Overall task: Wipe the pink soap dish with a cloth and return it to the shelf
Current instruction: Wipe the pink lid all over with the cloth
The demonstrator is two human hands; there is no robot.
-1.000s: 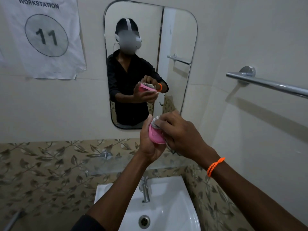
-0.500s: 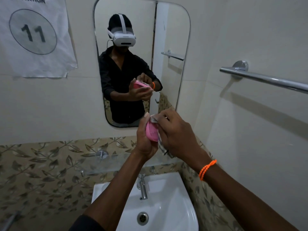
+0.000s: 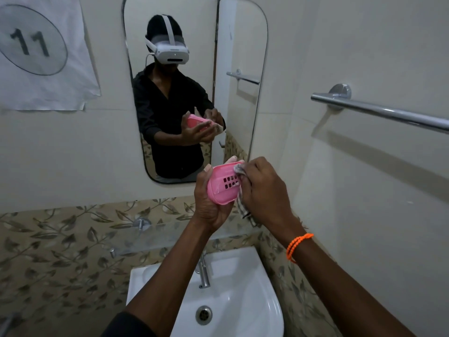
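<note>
I am holding the dish point(image 3: 224, 184) up in front of me, above the glass shelf point(image 3: 155, 233) and the basin point(image 3: 255, 310), well clear of both. My left hand point(image 3: 210, 205) is clenching around its lower end, thumb on the near side, fingertips wrapping over the far rim. My right hand point(image 3: 263, 190) is pinching the cloth point(image 3: 244, 203) against the dish's right edge, with a loose tail hanging below the palm.

To wipe well, I judge I should be keeping the left grip firm while dragging the bunched cloth along the rim and across the vent slots, then turning the dish to reach the other face. I am also thinking the slots may be trapping residue, so pressing a fold of cloth into them should help.

The dish is smooth pink plastic, a rounded oblong with 2 rows of small rectangular holes. The cloth looks thin and woven, grey-white with a checked pattern. The shelf beyond is a clear glass slab on chrome pegs, fixed along the leaf-patterned tile band; its front edge is where the dish should be going back. The basin is glossy white ceramic with a chrome tap point(image 3: 202, 273). Farthest, the mirror point(image 3: 233, 45) is showing both hands working on the dish.
</note>
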